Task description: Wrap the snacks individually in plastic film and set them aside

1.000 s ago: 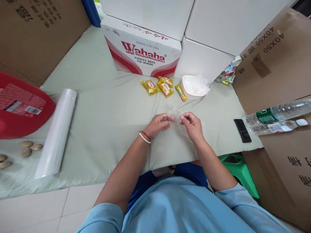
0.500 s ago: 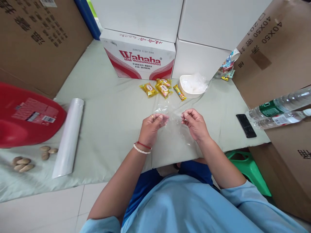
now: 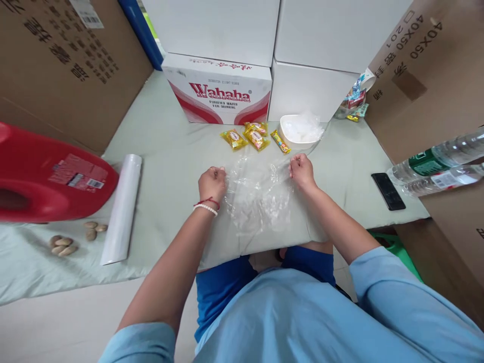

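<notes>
**Clear film (image 3: 257,196) held spread before the Wahaha carton (image 3: 220,96)**

Through the head camera I saw the clear film crinkled over the tabletop (image 3: 170,166), in front of the Wahaha carton and a little to its right; I couldn't tell a bag from a single sheet. The left hand (image 3: 212,184) gripped its left edge, knuckles curled, and the right hand (image 3: 301,171) pinched its upper right corner. I judged that spreading it well called for a light, even pull, both edges kept low, creases eased outward slowly so the thin plastic wouldn't tear or cling.

I counted one film. At the carton's foot lay three yellow packets (image 3: 256,140); to the carton's right, one slim packet (image 3: 280,141), one white bowl (image 3: 297,145) and, farther out, one phone (image 3: 388,191) and two bottles (image 3: 425,164). In front of the carton and well left were one red jug (image 3: 56,176), one white roll (image 3: 123,209) and two clusters of brown nuts (image 3: 91,235): three in one, about four in the other, too small to be sure. Three plain white boxes (image 3: 306,93) stood above and beside the carton.
</notes>
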`<action>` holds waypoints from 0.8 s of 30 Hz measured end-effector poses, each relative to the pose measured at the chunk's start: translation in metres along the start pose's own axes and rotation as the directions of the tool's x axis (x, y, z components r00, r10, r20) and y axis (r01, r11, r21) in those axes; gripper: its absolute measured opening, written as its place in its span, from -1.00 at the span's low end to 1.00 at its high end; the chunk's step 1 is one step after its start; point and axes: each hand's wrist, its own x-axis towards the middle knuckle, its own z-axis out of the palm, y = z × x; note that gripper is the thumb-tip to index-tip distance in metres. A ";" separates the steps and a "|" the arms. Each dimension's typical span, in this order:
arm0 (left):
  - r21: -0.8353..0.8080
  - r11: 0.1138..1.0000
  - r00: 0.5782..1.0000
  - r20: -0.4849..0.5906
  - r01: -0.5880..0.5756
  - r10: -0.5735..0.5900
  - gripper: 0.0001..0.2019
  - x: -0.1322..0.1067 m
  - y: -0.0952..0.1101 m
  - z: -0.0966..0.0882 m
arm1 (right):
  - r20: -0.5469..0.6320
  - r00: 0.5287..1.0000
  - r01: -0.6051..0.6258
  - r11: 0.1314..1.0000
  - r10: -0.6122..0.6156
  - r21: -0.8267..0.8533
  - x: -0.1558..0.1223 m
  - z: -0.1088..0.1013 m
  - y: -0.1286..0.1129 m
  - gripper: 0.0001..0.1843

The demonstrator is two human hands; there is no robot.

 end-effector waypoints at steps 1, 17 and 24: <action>0.048 0.999 0.999 -0.039 0.000 0.002 -0.81 0.007 -0.002 -0.003 | 0.013 1.000 0.024 0.998 -0.023 -0.057 0.008 0.002 0.005 -0.88; 0.499 0.556 0.732 0.581 -0.665 0.355 -0.23 -0.044 -0.015 -0.015 | 0.151 0.956 0.292 0.820 -0.250 -0.493 0.065 0.009 0.024 -0.83; 0.515 0.567 0.700 0.695 -0.643 0.163 0.01 -0.039 -0.021 -0.040 | 0.198 0.936 0.338 0.595 -0.290 -0.729 0.088 -0.026 0.001 -0.75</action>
